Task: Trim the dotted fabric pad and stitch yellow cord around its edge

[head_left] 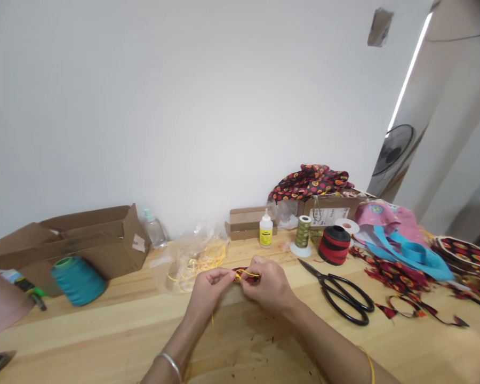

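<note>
My left hand (213, 286) and my right hand (267, 282) meet over the wooden table. Between them is a small piece of dark red patterned fabric (246, 274) with a yellow cord (247, 272) lying across it. The left fingers pinch the left end of the fabric. My right fingers are closed on its right side and on the cord; how they grip the cord is partly hidden. A thin length of yellow cord also hangs below the left hand. Just behind the left hand, a clear plastic bag (196, 253) holds more yellow cord.
Black scissors (340, 290) lie right of my right hand. Behind stand a glue bottle (266, 230), an olive thread spool (303, 232) and a red-black ribbon roll (334, 246). Patterned scraps (400, 272) lie at right. A teal thread cone (78, 281) leans by a cardboard box (116, 245) at left.
</note>
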`<action>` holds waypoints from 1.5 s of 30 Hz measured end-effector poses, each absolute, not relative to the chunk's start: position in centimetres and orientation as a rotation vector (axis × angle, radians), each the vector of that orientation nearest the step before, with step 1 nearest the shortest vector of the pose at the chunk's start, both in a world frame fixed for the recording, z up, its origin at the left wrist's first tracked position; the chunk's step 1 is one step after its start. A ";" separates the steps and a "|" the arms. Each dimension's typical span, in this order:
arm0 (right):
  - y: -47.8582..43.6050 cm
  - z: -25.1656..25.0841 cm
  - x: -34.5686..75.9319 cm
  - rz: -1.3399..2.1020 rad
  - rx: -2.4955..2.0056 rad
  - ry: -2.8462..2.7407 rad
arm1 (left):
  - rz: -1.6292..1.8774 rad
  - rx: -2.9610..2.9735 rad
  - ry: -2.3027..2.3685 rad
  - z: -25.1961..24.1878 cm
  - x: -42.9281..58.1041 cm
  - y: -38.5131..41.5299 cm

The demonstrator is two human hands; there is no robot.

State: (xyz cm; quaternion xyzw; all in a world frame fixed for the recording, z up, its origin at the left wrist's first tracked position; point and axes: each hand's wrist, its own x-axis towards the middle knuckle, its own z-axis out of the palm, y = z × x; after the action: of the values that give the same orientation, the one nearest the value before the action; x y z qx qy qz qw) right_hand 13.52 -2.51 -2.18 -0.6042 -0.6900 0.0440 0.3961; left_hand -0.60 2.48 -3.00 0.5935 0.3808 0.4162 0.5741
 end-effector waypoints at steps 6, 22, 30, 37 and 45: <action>-2.7 -2.1 13.9 -0.262 -1.555 -1.842 | 1.000 1.447 0.926 -2.9 -0.3 2.2; -1.6 -4.2 14.6 0.667 -1.537 -1.759 | 0.695 1.757 0.906 -3.8 -0.8 2.8; -1.2 -4.6 14.6 0.677 -1.517 -1.720 | 0.583 1.707 0.916 -4.1 -1.0 3.1; -1.4 -4.1 14.7 0.626 -1.557 -1.746 | 0.567 1.716 0.942 -3.9 -0.9 3.1; -1.2 -4.3 14.9 0.556 -1.600 -1.743 | 0.614 1.800 0.978 -3.7 -0.7 3.1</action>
State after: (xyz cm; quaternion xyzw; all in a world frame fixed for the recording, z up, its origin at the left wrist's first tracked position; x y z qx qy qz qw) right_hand 14.95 -1.21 -4.29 -0.6171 -0.6724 0.2146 0.3479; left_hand -0.74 3.09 -3.71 0.7380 0.4009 0.2519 0.4807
